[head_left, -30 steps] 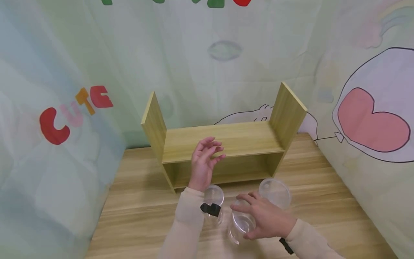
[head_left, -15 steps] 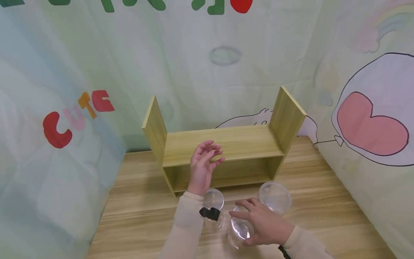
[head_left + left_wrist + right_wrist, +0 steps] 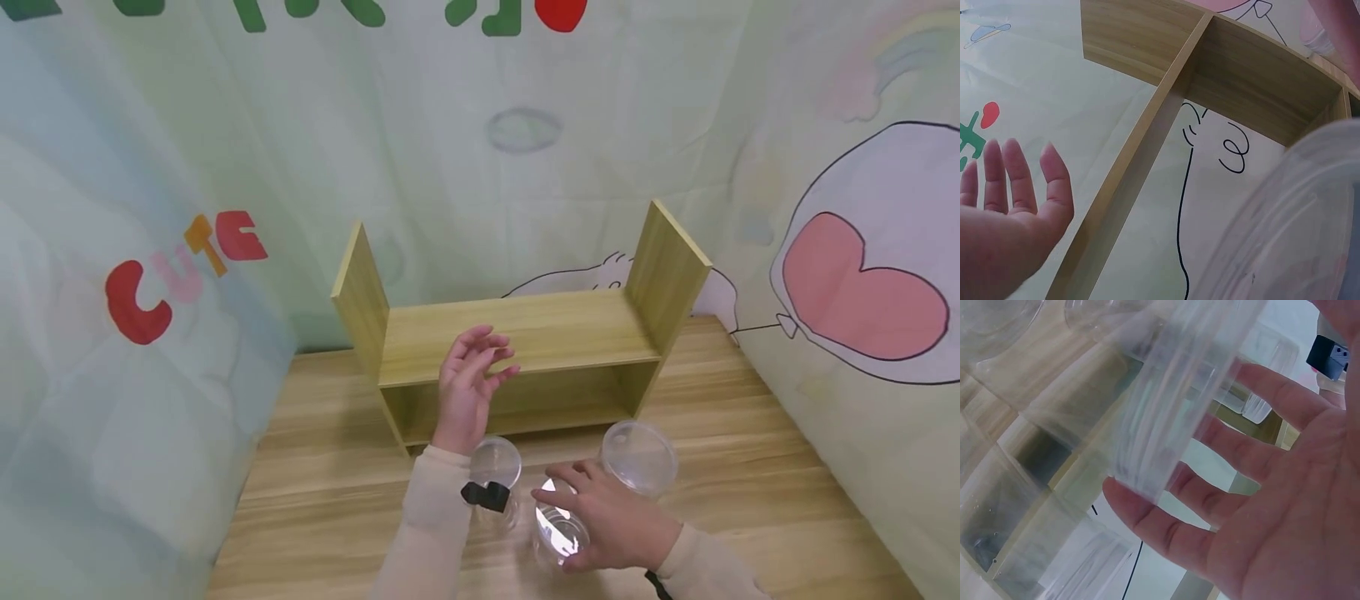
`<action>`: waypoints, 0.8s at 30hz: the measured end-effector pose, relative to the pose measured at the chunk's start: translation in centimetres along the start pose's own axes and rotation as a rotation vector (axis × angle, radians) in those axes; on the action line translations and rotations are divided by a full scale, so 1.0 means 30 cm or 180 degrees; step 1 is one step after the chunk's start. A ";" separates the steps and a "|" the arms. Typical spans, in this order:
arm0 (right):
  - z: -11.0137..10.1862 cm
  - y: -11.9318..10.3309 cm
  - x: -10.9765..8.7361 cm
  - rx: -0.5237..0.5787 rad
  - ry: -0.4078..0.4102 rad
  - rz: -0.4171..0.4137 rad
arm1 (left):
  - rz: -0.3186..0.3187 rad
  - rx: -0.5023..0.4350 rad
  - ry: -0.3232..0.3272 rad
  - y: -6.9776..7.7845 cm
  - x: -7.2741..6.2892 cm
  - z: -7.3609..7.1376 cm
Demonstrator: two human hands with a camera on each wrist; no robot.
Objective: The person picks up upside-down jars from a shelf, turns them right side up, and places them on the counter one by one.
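Observation:
My right hand (image 3: 622,517) grips a clear round plastic jar (image 3: 551,533) from above, thumb and fingers spread around its lid. In the right wrist view the fingers (image 3: 1229,444) curl against the ribbed edge of the lid (image 3: 1166,400). My left hand (image 3: 468,392) is raised in front of the shelf, palm turned inward, fingers loosely bent and holding nothing. Below its wrist, partly hidden by the sleeve, stands a second clear jar (image 3: 497,467). A third, wider clear container (image 3: 639,457) stands beyond my right hand.
A small wooden shelf (image 3: 517,333) with two upright side panels stands at the back of the wood-grain table (image 3: 315,500). Behind and beside it hangs a printed cloth (image 3: 420,150). A dark wrist strap (image 3: 486,497) sits on my left sleeve.
The head view has tilted up slightly, so the shelf and jars appear a little lower. The jar under my right hand leans less, and glare shows on its lid. Both hands keep nearly the same pose.

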State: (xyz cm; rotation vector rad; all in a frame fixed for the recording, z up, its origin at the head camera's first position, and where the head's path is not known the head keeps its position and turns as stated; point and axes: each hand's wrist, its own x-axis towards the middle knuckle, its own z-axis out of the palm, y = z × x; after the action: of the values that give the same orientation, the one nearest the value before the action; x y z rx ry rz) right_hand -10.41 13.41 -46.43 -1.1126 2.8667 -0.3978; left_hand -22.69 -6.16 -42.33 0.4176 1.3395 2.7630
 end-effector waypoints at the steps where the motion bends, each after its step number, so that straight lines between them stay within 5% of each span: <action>1: 0.002 -0.001 -0.001 0.0002 -0.0002 0.0004 | -0.0003 -0.0005 0.0000 -0.001 -0.002 0.000; 18: -0.003 -0.003 0.000 0.0066 0.0033 0.0076 | 0.0036 0.0135 -0.0059 0.018 -0.003 -0.012; 21: -0.050 0.011 0.004 0.0292 0.0149 0.0157 | 0.0079 0.0264 -0.0110 0.034 0.004 -0.021; 24: -0.100 0.042 0.014 0.0335 0.0531 0.0197 | 0.0120 0.0400 -0.0187 0.056 0.003 -0.035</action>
State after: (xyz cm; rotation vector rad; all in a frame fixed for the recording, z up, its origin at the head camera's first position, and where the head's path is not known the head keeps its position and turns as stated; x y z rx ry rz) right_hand -11.94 14.70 -43.82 -1.0162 2.9719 -0.6593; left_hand -22.92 -8.00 -41.63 0.5311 1.5115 2.6820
